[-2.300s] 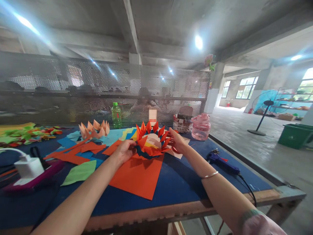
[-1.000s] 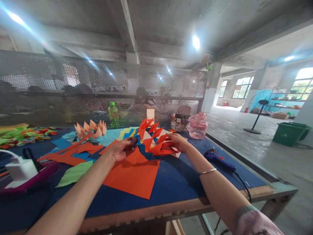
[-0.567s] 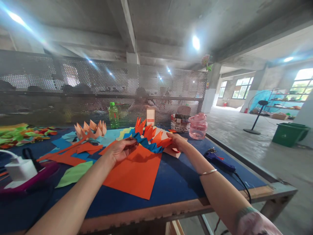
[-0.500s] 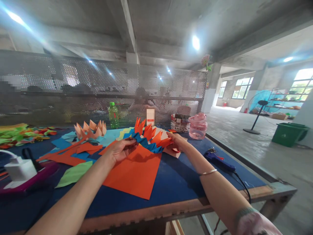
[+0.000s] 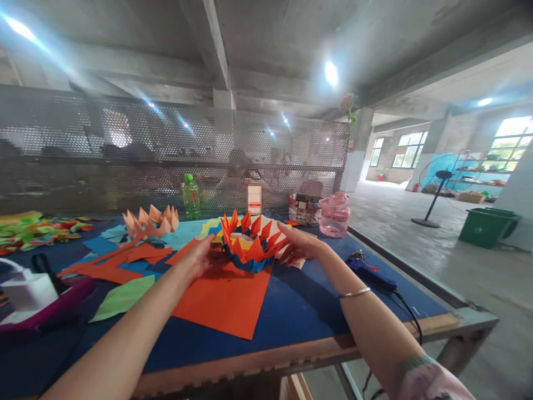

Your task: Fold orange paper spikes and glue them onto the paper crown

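Note:
A ring-shaped paper bowl (image 5: 250, 261) of folded orange and blue pieces, with pointed orange tips, sits on a flat orange paper sheet (image 5: 220, 300). My left hand (image 5: 197, 256) is spread open beside its left side, fingertips close to it. My right hand (image 5: 297, 247) lies against its right side with the fingers extended. A peach paper crown (image 5: 150, 221) stands further left, beyond loose orange strips (image 5: 112, 261). The bowl's inner bottom is partly hidden by its tips.
The blue tabletop (image 5: 300, 311) is covered with coloured paper. A blue glue gun (image 5: 370, 276) lies at right, near a pink jar (image 5: 335, 216) and woven basket (image 5: 303, 209). A green bottle (image 5: 190, 197) stands at the back, before a perforated metal screen (image 5: 166, 144). The table edge runs along the right.
The paper ring has swung from tilted, with its blue underside toward me, to sitting level on the orange sheet. Both hands have opened out to its sides.

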Available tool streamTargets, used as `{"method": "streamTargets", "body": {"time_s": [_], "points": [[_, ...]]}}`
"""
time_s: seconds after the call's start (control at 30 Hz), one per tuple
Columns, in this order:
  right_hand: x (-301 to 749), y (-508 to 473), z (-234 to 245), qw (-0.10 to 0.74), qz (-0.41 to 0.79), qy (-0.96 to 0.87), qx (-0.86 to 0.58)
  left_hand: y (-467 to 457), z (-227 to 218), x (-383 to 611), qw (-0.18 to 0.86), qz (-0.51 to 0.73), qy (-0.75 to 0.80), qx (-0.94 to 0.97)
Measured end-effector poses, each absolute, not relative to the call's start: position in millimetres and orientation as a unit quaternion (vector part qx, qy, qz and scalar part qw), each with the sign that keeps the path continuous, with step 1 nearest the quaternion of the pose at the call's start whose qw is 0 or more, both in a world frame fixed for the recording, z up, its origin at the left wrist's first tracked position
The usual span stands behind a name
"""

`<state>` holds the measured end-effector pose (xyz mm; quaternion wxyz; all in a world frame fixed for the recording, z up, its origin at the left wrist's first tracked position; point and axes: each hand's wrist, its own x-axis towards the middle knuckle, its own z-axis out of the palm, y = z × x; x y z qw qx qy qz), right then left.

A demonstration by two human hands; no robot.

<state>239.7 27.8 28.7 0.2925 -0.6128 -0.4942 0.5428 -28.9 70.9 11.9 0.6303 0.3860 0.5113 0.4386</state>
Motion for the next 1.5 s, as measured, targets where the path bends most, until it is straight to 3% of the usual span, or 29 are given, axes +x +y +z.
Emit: {"method": "streamTargets", "body": {"time_s": [0.43, 0.67, 0.8, 1.03, 1.5], "points": [[228, 20, 39, 0.371, 0.582, -0.496, -0.527, 54, 14, -20, 0.618, 0.337, 0.522, 0.481], [237, 19, 36, 0.276, 0.553, -0.566, -0.546, 52, 15, -21, 0.617, 0.330, 0.506, 0.505], [236, 28, 24, 0.266, 0.513, -0.583, -0.571, 51, 17, -24, 0.613, 0.315, 0.503, 0.520], [228, 35, 11, 0.290, 0.486, -0.592, -0.574, 51, 18, -25, 0.613, 0.292, 0.497, 0.541], [226, 33, 14, 0.407, 0.450, -0.547, -0.577, 59, 16, -23, 0.613, 0.370, 0.486, 0.502]]}}
